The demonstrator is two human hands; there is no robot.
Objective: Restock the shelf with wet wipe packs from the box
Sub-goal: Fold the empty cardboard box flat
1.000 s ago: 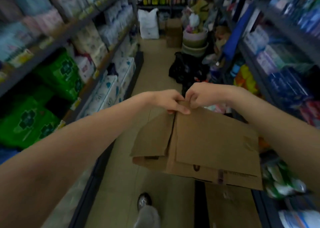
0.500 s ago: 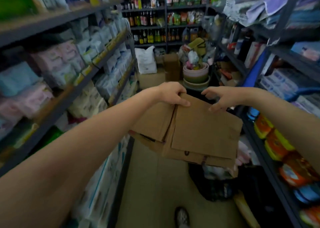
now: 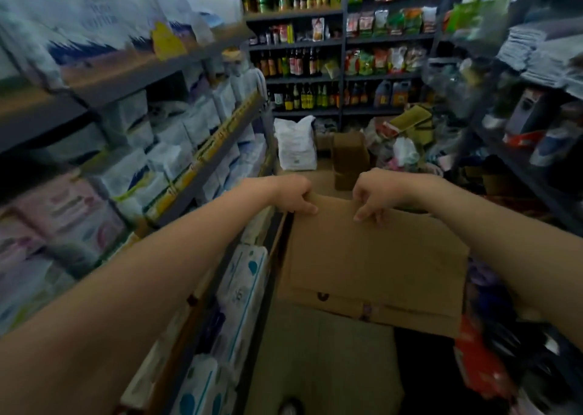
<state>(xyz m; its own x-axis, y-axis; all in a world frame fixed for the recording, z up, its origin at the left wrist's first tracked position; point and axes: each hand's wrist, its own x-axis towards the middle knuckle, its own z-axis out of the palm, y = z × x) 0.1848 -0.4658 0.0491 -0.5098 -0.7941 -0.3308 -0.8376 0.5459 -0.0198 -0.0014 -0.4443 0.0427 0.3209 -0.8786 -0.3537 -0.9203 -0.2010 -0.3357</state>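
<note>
Right hand (image 3: 375, 198) now back on the flattened box (image 3: 375, 266), both hands gripping its far edge, left hand (image 3: 293, 195) beside.

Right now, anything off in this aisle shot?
Yes. The cardboard box is folded flat, gripped along its top edge by the left hand and right hand; no wipes in it. Boxes and bags clutter the floor at the aisle's far end.

Two hands (image 3: 295, 195) (image 3: 373, 195), one flattened cardboard box (image 3: 375, 263).
</note>
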